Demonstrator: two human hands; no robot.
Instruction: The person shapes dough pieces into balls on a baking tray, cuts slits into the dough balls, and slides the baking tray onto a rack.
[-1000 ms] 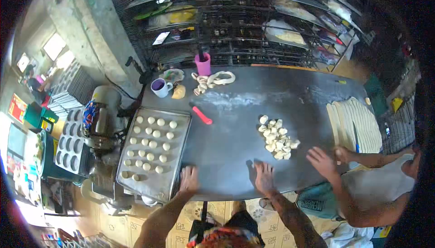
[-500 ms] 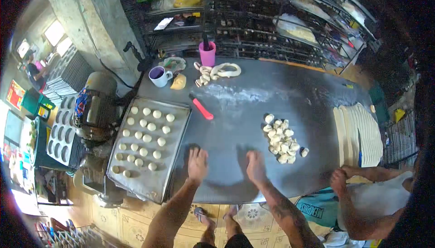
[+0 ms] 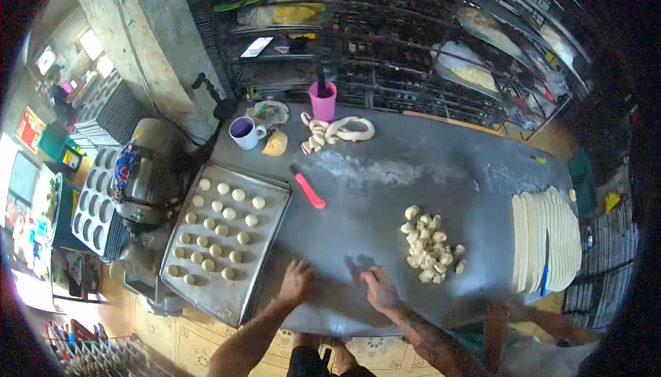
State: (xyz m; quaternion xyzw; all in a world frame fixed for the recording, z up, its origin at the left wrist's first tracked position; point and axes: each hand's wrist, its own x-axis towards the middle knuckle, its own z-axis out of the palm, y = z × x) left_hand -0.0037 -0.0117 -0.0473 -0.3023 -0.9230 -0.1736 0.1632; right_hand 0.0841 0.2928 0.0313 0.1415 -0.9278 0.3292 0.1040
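Note:
My left hand [image 3: 298, 282] rests low over the dark tabletop [image 3: 337, 239], fingers curled downward, just right of the metal tray [image 3: 206, 298]. Small round dough balls [image 3: 222, 230] sit in rows on that tray. My right hand [image 3: 381, 290] is also closed, knuckles up, near the table's front edge. Whatever may be under or inside either hand is hidden. To the right of my right hand lies a loose heap of cut dough pieces [image 3: 430, 247]. A pink-handled knife or scraper [image 3: 310, 192] lies beyond my left hand.
At the back stand a purple-lined mug [image 3: 244, 133], a pink cup [image 3: 322, 101] and twisted dough [image 3: 350, 129]. Long dough strips [image 3: 551, 243] lie at the right, near a co-worker's blurred arm [image 3: 544, 322]. Left of the tray are a machine [image 3: 148, 177] and moulded pans [image 3: 96, 201].
My left hand's spread fingers have curled in. Both hands appear lower in view as the camera tilts. The co-worker's arms at the right have moved and blurred.

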